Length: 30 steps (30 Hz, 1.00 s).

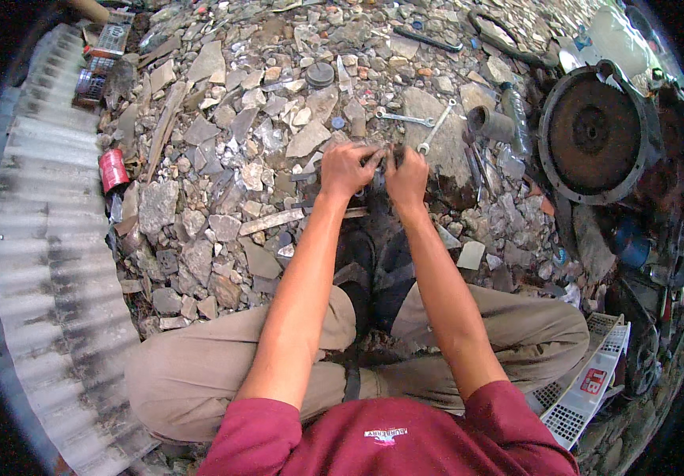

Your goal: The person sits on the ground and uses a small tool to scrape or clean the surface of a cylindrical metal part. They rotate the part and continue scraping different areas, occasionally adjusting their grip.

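My left hand (347, 166) and my right hand (406, 173) are close together over the rubble in front of my crossed legs. Both have fingers curled round something small, dark and greasy between them, too hidden to name. Just beyond my right hand, one steel spanner (440, 127) lies slanted on a flat stone and another (404, 118) lies crosswise. To their right are a dull metal cylinder (491, 125), a clear plastic bottle (515, 119) and some slender metal tools (478, 166). A wooden strip (270, 222) lies below and left of my hands.
Corrugated sheet (56, 262) runs down the left, with a red can (113, 169) beside it. Broken stones (199, 246) cover the ground. A large rusty metal disc (592, 131), a white plastic crate (580, 397), a black curved hose (501, 36) and dark machine parts (639, 349) are at the right.
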Tool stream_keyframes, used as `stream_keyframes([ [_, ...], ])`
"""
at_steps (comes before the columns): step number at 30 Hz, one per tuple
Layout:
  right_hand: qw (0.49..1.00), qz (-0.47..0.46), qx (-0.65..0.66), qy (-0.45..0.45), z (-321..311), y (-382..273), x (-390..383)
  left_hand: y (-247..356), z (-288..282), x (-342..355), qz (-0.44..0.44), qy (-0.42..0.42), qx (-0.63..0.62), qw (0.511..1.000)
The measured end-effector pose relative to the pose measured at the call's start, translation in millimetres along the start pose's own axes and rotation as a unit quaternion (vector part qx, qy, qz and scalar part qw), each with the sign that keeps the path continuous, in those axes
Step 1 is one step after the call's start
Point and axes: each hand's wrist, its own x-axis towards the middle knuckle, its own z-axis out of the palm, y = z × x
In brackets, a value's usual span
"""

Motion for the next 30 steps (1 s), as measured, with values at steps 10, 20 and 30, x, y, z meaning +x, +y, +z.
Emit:
stream_keyframes([
  [10, 0.999, 0.028, 0.037, 0.01, 8, 4, 5, 6, 1, 1, -0.003, -0.017, 0.0, 1.0],
  [20, 0.999, -0.02, 0.036, 0.019, -4, -8, -19, -6, -5, -3, 0.012, 0.006, 0.027, 1.0],
  [30, 0.998, -0.022, 0.056, -0.005, -15, -4, -50, -10, -1, -7, 0.0, 0.002, 0.025, 1.0],
])
